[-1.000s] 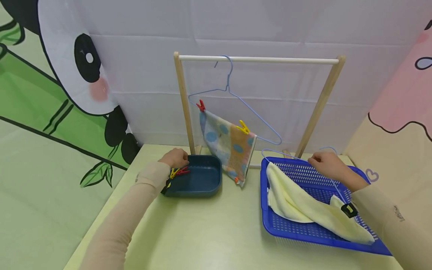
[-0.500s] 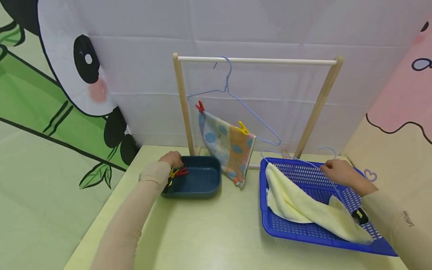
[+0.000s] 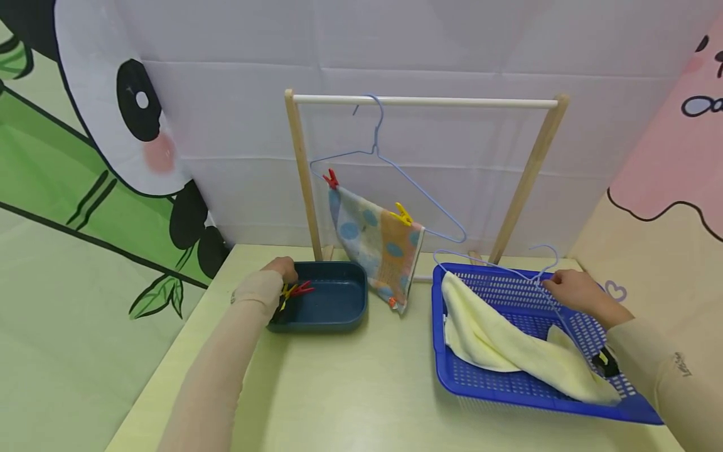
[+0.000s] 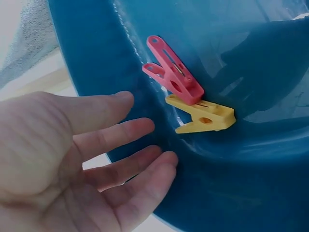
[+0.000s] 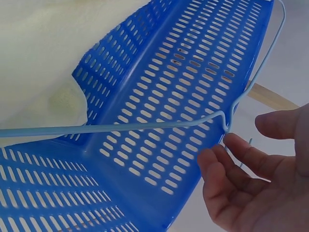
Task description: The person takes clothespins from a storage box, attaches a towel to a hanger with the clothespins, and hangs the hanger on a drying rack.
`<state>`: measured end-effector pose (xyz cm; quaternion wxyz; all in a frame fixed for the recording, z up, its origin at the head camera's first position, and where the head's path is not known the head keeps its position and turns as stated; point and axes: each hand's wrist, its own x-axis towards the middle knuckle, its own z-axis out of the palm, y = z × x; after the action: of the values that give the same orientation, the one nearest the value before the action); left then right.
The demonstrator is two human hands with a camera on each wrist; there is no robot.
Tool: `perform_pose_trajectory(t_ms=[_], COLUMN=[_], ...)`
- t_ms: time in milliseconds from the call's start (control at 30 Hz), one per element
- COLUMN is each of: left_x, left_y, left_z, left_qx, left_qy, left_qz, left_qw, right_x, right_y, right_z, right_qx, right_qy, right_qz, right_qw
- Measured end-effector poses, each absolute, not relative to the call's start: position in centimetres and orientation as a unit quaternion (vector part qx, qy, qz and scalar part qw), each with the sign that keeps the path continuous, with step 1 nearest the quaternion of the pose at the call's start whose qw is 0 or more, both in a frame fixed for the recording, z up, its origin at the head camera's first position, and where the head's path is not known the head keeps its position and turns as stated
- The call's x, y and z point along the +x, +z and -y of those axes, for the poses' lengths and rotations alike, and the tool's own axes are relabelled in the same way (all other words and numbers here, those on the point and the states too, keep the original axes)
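My left hand (image 4: 91,154) is at the left rim of a dark teal basin (image 3: 339,314), fingers relaxed and holding nothing. Just beyond its fingertips, a red clothespin (image 4: 176,72) and a yellow clothespin (image 4: 207,116) lie together in the basin. At the far rim of a blue perforated basket (image 3: 446,370) is my right hand (image 5: 260,169). Its fingertips are at the neck of a light blue wire hanger (image 5: 159,126), with the thumb apart from them; contact is hard to tell. This hanger lies across the basket, over a pale yellow cloth (image 3: 480,333).
Behind stands a wooden rack with a white rail (image 3: 452,101). Another blue hanger (image 3: 415,184) hangs from it, bearing a dotted cloth (image 3: 367,232) held by a red clothespin (image 3: 331,179) and a yellow clothespin (image 3: 403,215). A printed fabric backdrop (image 3: 226,119) encloses the table (image 3: 339,395).
My right hand has shifted right along the hanger, whose neck and hook now show left of and above the fingers. My left hand has drawn back slightly left over the basin's edge.
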<state>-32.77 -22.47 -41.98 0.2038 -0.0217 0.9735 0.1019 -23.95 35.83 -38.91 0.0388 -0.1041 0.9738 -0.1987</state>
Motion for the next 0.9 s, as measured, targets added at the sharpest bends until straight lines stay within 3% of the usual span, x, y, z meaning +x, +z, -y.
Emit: perform_pose_trajectory(t_ms=[467, 900], left_x=[-34.0, -32.9], left_y=[-42.1, -42.1], left_z=[22.6, 22.3], left_qx=[-0.021, -0.048], left_qy=[0.079, 0.132], left_qz=[-0.961, -0.940], left_qw=[0.265, 0.311], right_x=[-24.6, -25.1], right_y=[-39.5, -40.3], right_z=[-35.7, -35.5], right_qx=[-0.102, -0.088], right_qy=[-0.190, -0.179], right_qz=[-0.975, -0.977], right_qw=[0.055, 0.077])
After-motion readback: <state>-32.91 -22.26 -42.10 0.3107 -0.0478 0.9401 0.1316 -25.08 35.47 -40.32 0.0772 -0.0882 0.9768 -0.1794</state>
